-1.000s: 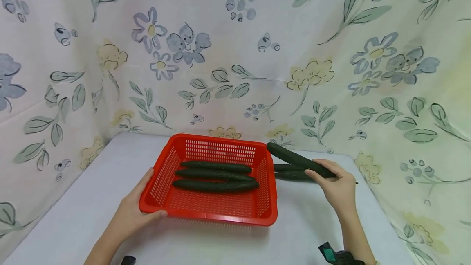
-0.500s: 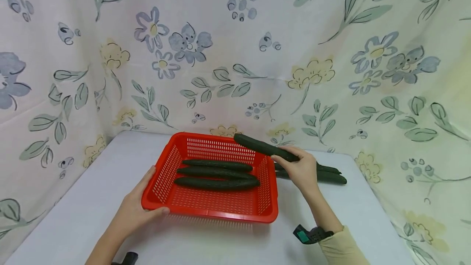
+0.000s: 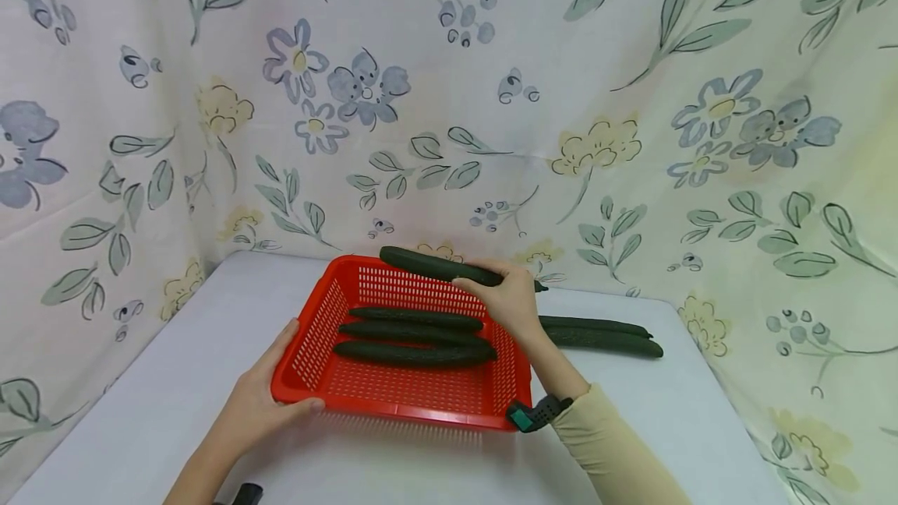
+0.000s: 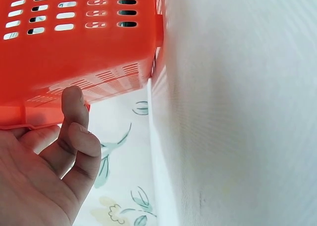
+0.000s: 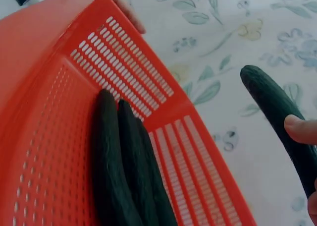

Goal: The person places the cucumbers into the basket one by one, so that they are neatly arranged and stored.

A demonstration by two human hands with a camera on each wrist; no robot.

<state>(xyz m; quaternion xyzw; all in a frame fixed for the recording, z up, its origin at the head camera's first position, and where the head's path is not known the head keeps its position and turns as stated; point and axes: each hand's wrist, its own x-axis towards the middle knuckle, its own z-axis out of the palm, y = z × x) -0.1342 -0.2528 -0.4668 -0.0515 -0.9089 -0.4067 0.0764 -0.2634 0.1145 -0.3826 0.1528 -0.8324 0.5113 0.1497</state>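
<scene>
From the left, your left hand (image 3: 254, 405) grips the smooth red plastic basket (image 3: 400, 411) by its corner, fingers along the slotted side wall, thumb on the near rim. Inside, three cucumbers (image 3: 407, 332), long, dark green and faintly bumpy, lie side by side on the perforated floor. Raised, and seen across the far rim, there's the held cucumber (image 3: 428, 263), slim and round-ended, pinched toward its stalk end by the fingers of your right hand (image 3: 510, 298)! Right of the basket, two more cucumbers (image 3: 606, 340) lie together on the white table (image 3: 652, 419). Now the edges: bare tabletop runs left of the basket, open floor shows inside along the near wall, and at far right the table's edge meets the flowered cloth (image 3: 793, 365).
</scene>
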